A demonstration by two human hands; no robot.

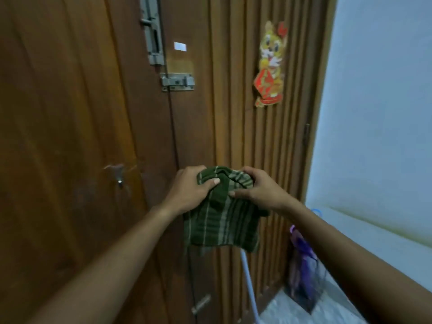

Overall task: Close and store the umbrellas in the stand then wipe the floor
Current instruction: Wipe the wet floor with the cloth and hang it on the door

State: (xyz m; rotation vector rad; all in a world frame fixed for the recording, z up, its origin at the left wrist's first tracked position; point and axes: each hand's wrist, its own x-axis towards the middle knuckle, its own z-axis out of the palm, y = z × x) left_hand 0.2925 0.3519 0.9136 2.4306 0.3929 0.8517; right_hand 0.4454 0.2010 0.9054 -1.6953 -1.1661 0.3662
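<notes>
Left hand (187, 191): closed on the upper left part of the cloth; thumb lies across the front of the fabric, the other fingers are wrapped behind it and hidden.
Right hand (259, 191): closed on the upper right part of the cloth; thumb presses the front, fingers curl over the bunched top edge.
Green striped cloth (222, 226): held in the air between both hands, in front of the door; top edge gathered and crumpled under the fingers, the rest hangs loose below the thumbs in a rough square.
Gap between thumbs: narrow; a dark green fold of the cloth stands up between them.
Wooden door (70, 136): behind the hands and the cloth; whether the cloth touches it cannot be told.
Sliding bolt (177, 81): on the door, well above the fingers.
Cartoon decoration (271, 66): on the ribbed panel, above and to the right of the right hand.
Purple umbrella (301, 265): below the right forearm, closed, upright in the corner by the white wall (378, 113); its holder is not clearly made out.
Light blue pole (250, 286): below the hanging cloth, leaning beside the umbrella.
Floor (292, 309): pale speckled patch, well below both hands.
</notes>
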